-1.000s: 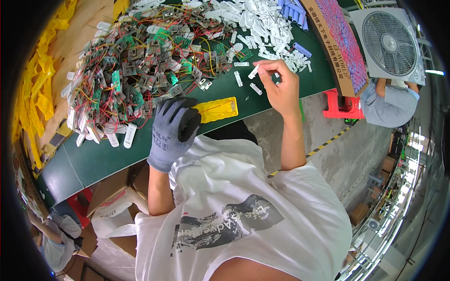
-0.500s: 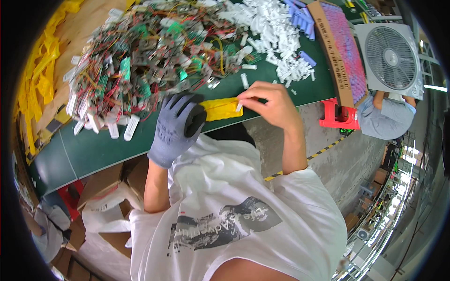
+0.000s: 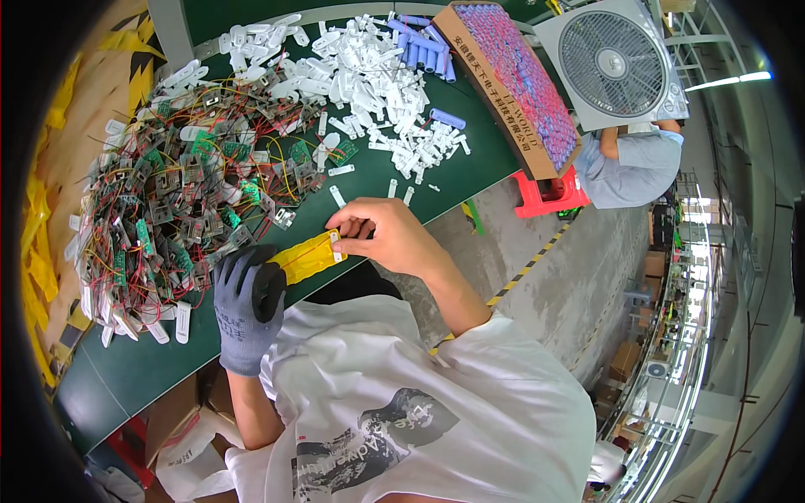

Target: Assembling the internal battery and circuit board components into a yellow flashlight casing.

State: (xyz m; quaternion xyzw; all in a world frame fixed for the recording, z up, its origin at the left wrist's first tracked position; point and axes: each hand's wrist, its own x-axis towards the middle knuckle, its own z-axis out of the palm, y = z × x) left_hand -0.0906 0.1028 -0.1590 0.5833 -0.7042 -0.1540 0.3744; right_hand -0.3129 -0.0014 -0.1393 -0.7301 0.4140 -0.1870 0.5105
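My left hand (image 3: pixel 245 312), in a grey-blue glove with a dark palm, is closed round one end of a flat yellow-wrapped strip (image 3: pixel 303 261). The strip lies level over the near edge of the green table, a thin red line along it. At its other end my bare right hand (image 3: pixel 392 238) pinches a small white plastic piece (image 3: pixel 337 245) set across the strip. Thumb and fingertips partly cover that piece. Just beyond my right fingers lie loose small white pieces (image 3: pixel 338 197). A heap of circuit boards with wires and white casings (image 3: pixel 180 201) spreads left of my hands.
White plastic parts (image 3: pixel 360 71) are piled farther back, beside blue cylindrical cells (image 3: pixel 428 52). A cardboard box (image 3: pixel 495 92) full of pink and purple cells stands at the right, near a box fan (image 3: pixel 612 63). A person in grey (image 3: pixel 633 166) sits behind it. Yellow strips (image 3: pixel 38 268) hang far left.
The head view has turned, so the table contents and my hands sit farther left and lower. The white piece, earlier slanted at my right fingertips, now lies squarely across the strip's end.
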